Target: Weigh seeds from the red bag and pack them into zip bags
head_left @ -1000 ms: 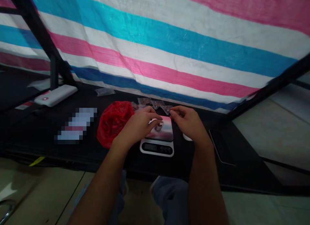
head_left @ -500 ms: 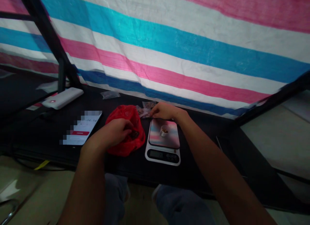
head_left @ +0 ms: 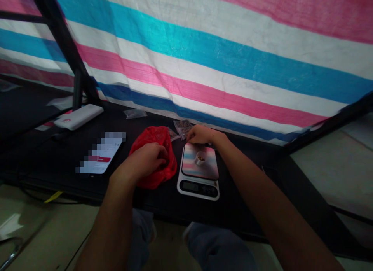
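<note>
My left hand [head_left: 151, 157] reaches into the mouth of a crumpled red plastic bag [head_left: 151, 135], its fingers curled together over dark contents that are too dim to make out. Just right of the bag stands a white digital kitchen scale [head_left: 180, 188] with a shiny plate. A small clear cup [head_left: 199, 159] holding little brownish pieces sits on that plate. Behind the scale's far left corner, my right hand [head_left: 201, 135] is bent down with fingers drawn together; whatever they pinch, if anything, is hidden. Small clear zip bags [head_left: 183, 125] with brown contents lie beside its fingertips.
A phone [head_left: 106, 156] with a lit screen lies left of the red bag. Farther back are a white power bank [head_left: 80, 117] and a flat clear bag [head_left: 135, 114]. A striped plastic sheet [head_left: 204, 69] hangs behind the black table [head_left: 163, 205], between dark frame bars.
My right hand has drawn slightly away from the zip bags, toward the scale's far edge. My left hand's fingers sit a little deeper in the red bag. The view has shifted slightly.
</note>
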Tool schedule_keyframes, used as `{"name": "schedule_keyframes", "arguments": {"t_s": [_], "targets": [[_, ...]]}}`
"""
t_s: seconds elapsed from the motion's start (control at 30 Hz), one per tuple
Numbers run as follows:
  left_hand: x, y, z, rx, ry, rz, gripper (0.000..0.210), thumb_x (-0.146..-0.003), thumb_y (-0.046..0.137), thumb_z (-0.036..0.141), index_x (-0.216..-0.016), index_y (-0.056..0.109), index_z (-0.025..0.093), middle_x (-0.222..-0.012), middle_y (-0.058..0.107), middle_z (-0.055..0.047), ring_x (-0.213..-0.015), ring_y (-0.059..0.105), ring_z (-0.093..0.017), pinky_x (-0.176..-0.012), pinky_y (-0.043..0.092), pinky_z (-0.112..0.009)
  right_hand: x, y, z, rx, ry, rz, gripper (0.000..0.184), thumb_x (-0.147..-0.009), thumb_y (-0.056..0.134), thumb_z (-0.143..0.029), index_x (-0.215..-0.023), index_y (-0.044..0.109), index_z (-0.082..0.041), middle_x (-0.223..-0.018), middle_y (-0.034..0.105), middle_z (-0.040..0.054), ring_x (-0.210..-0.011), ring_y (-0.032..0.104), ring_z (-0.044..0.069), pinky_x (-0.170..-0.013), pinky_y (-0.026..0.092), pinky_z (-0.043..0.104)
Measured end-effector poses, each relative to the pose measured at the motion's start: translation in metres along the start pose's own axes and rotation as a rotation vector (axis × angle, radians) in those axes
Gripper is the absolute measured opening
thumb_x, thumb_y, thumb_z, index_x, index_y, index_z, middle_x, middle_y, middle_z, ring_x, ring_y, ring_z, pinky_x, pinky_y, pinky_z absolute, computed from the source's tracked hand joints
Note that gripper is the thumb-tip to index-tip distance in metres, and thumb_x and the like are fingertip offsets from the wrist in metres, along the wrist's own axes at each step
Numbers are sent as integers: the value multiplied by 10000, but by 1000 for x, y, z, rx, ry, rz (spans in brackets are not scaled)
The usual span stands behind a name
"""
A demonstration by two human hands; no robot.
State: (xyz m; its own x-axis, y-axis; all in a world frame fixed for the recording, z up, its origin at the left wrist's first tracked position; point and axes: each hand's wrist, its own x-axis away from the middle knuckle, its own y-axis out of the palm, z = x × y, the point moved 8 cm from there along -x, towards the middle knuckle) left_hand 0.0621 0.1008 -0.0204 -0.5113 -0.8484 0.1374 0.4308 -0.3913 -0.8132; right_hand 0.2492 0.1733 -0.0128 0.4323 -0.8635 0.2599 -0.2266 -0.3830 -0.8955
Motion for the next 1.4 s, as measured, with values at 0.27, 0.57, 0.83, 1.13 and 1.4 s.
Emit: {"name": "schedule_keyframes", "arguments": {"t_s": [0.27,0.57,0.83,1.13,1.4], "targets": [[-8,20,0,-36,-49,-104,232,-835,642,180,-959,815,273,-1012,829,-19,-932,757,-205,-892,518,-274,4,-7,4,141,101,-80,158,-764,663,-90,-796,813,-131,-773,765,92,-661,622,188,-625,402,295],[-5,15,-3,-103,-61,-96,255,-822,618,174,-975,798,271,-1037,824,-35,-950,760,-222,-848,520,-287,92,-36,-24,-187,-31,211,214,-922,605,-281,-963,771,-154,-880,755,35,-765,629,163,-682,429,255],[0,16,6,-196,-137,-87,234,-822,605,230,-956,792,276,-1037,819,-82,-925,765,-270,-759,509,-337,153,-29,-34,-111,126,467,312,-1000,561,-312,-807,757,-165,-796,749,42,-704,631,166,-650,381,282],[-1,19,5,-212,-148,-99,261,-838,607,259,-1027,788,268,-1075,817,-84,-955,765,-281,-781,521,-339,225,63,-1,-309,534,502,219,-915,687,-399,-853,754,-200,-826,762,48,-751,685,209,-681,434,314],[1,6,8,-101,-29,-62,286,-887,565,228,-1010,821,262,-1103,826,-29,-1024,758,-214,-912,515,-280,210,80,0,-298,568,460,167,-958,641,-289,-936,785,-208,-894,778,54,-813,706,208,-705,449,303]]}}
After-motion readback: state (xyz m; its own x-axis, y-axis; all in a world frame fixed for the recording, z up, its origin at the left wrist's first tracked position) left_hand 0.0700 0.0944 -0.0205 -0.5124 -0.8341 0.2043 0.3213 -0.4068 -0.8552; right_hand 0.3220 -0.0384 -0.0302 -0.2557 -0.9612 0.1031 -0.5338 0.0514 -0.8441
